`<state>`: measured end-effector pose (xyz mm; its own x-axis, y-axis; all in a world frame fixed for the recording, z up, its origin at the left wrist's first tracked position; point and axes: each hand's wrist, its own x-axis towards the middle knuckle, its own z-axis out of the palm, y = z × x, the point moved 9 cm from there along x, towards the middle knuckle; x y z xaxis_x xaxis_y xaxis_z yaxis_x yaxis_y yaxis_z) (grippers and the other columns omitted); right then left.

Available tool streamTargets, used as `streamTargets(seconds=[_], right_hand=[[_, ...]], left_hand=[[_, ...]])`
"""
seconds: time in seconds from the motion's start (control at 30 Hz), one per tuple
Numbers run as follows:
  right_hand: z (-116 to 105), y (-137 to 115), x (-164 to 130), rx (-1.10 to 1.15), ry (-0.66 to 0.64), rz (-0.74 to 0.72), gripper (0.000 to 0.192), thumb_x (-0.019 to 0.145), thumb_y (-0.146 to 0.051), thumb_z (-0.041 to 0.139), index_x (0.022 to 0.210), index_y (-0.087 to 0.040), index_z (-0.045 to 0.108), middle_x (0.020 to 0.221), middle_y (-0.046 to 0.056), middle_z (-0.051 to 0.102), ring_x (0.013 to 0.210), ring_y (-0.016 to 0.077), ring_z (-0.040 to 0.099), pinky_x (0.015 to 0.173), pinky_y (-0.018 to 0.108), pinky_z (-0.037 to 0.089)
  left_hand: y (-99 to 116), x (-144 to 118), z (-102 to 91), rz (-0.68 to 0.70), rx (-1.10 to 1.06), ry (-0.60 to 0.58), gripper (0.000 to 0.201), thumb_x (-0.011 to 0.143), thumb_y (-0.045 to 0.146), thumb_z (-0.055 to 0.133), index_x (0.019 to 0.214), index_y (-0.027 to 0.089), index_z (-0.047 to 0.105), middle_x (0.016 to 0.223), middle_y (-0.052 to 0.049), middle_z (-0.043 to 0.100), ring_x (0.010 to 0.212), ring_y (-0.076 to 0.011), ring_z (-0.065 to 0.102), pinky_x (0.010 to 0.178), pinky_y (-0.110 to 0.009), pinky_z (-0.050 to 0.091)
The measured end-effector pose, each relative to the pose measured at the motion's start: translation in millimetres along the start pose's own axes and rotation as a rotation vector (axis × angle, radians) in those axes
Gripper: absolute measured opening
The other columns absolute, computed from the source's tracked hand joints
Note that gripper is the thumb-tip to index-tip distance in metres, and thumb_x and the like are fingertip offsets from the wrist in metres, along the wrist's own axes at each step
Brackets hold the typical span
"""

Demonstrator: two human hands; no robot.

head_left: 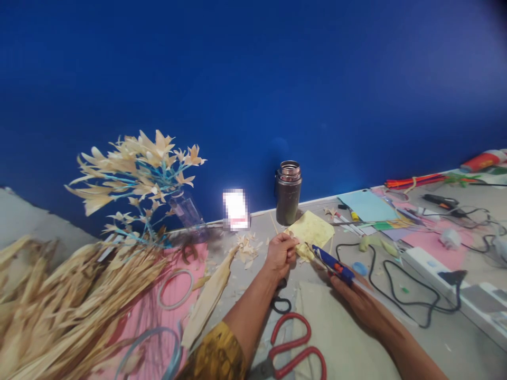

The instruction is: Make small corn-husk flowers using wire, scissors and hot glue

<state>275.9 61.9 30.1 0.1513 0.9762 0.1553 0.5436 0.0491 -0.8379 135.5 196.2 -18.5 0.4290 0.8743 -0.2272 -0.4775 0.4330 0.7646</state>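
I am extending my left hand (280,254) forward over the tabletop (447,338), forearm angled up from the lower centre, sleeve end showing near the elbow. Its fingers are curled closed, pinching a small pale husk piece (303,248) between thumb and fingertips, just in front of a yellow paper sheet (312,229). I am reaching my right hand (352,295) in from the lower right, palm low over the tabletop, fingers wrapped shut around a blue glue gun (330,262). The gun's nozzle is pointing toward the husk piece, just beside my left fingertips; whether it is touching the piece, I cannot tell.

The gun's grip is hidden inside my right hand. A black cord (396,287) is looping across the tabletop to the right of that hand; where it ends is hard to make out. Red-handled scissors (293,351) are lying below my left forearm, blades cut off at the lower edge. A second, black-handled pair (280,301) is partly covered by my left wrist. Dried husks (59,301) are piled well left of my left hand. A steel flask (288,192) is standing beyond both hands.
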Motion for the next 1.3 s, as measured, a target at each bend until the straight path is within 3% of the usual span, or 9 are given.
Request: streamTargets(seconds=[0.13, 0.3, 0.57, 0.63, 0.7, 0.8, 1.0, 1.17, 1.3], right_hand=[[-1.0, 5.1, -2.2, -0.031, 0.014, -0.001, 0.036, 0.093, -0.052, 0.053, 0.102, -0.023, 0.071, 0.100, 0.010, 0.077, 0.094, 0.0301, 0.070, 0.084, 0.040, 0.057], [6.0, 7.0, 4.2, -0.213, -0.064, -0.071, 0.033, 0.097, -0.048, 0.049, 0.098, -0.022, 0.069, 0.094, 0.009, 0.075, 0.086, 0.0266, 0.070, 0.077, 0.036, 0.054], [1.1, 11.5, 9.3, -0.506, -0.141, -0.123, 0.029, 0.078, -0.019, 0.055, 0.102, -0.018, 0.071, 0.098, 0.012, 0.072, 0.094, 0.0302, 0.065, 0.087, 0.043, 0.050], [-9.4, 4.4, 8.5, -0.468, -0.165, -0.174, 0.040, 0.073, -0.017, 0.058, 0.110, -0.021, 0.072, 0.110, 0.012, 0.073, 0.101, 0.0302, 0.065, 0.092, 0.043, 0.049], [-25.6, -9.5, 12.0, -0.402, -0.124, -0.204, 0.035, 0.078, -0.022, 0.059, 0.110, -0.023, 0.075, 0.117, 0.011, 0.073, 0.105, 0.0311, 0.065, 0.094, 0.045, 0.049], [-43.3, -37.8, 22.4, -0.265, -0.038, -0.170, 0.029, 0.093, -0.038, 0.051, 0.091, -0.023, 0.076, 0.098, 0.009, 0.077, 0.094, 0.0274, 0.068, 0.083, 0.040, 0.051], [-26.1, -94.6, 27.6, -0.137, -0.116, -0.176, 0.029, 0.089, -0.042, 0.057, 0.076, -0.021, 0.071, 0.072, 0.002, 0.070, 0.065, 0.0173, 0.060, 0.059, 0.028, 0.042], [-17.6, -97.6, 21.6, -0.126, -0.153, -0.164, 0.021, 0.084, -0.039, 0.062, 0.078, -0.021, 0.071, 0.067, -0.001, 0.065, 0.061, 0.0150, 0.055, 0.055, 0.026, 0.038], [-13.1, -96.9, 19.0, -0.061, -0.176, -0.196, 0.021, 0.083, -0.035, 0.061, 0.068, -0.021, 0.065, 0.061, -0.003, 0.061, 0.057, 0.0135, 0.051, 0.054, 0.025, 0.036]], left_hand=[[0.5, 0.0, -0.5, 0.010, 0.006, 0.001, 0.054, 0.049, 0.030, 0.094, 0.063, 0.020, 0.043, 0.046, 0.012, 0.038, 0.038, -0.0005, 0.028, 0.039, -0.015, 0.010], [7.0, -1.3, 2.0, 0.031, 0.025, -0.009, 0.053, 0.050, 0.033, 0.093, 0.064, 0.020, 0.043, 0.046, 0.012, 0.036, 0.038, -0.0005, 0.027, 0.039, -0.015, 0.011], [40.0, -16.9, 16.0, 0.163, 0.212, 0.009, 0.043, 0.054, 0.031, 0.092, 0.063, 0.019, 0.052, 0.044, 0.011, 0.042, 0.036, -0.0031, 0.032, 0.038, -0.019, 0.019], [46.7, -24.8, 22.6, 0.186, 0.274, 0.003, 0.037, 0.053, 0.025, 0.092, 0.061, 0.017, 0.057, 0.045, 0.008, 0.048, 0.039, -0.0037, 0.036, 0.040, -0.019, 0.021], [51.4, -34.2, 31.1, 0.204, 0.343, -0.022, 0.032, 0.052, 0.020, 0.092, 0.060, 0.015, 0.061, 0.050, 0.005, 0.055, 0.044, -0.0046, 0.041, 0.044, -0.018, 0.026], [54.6, -50.4, 46.3, 0.238, 0.470, -0.099, 0.027, 0.055, 0.020, 0.091, 0.061, 0.014, 0.065, 0.059, 0.000, 0.063, 0.053, -0.0080, 0.050, 0.052, -0.020, 0.034], [56.1, -78.0, 56.0, 0.300, 0.517, -0.168, 0.029, 0.057, 0.027, 0.093, 0.063, 0.015, 0.067, 0.061, -0.002, 0.064, 0.059, -0.0128, 0.055, 0.058, -0.023, 0.039], [58.6, -93.2, 52.0, 0.336, 0.516, -0.144, 0.030, 0.058, 0.030, 0.094, 0.063, 0.015, 0.069, 0.061, -0.002, 0.064, 0.058, -0.0123, 0.052, 0.058, -0.024, 0.039], [61.2, -104.5, 50.3, 0.392, 0.570, -0.121, 0.019, 0.063, 0.024, 0.089, 0.064, 0.015, 0.073, 0.064, -0.004, 0.067, 0.059, -0.0130, 0.053, 0.059, -0.024, 0.039]])
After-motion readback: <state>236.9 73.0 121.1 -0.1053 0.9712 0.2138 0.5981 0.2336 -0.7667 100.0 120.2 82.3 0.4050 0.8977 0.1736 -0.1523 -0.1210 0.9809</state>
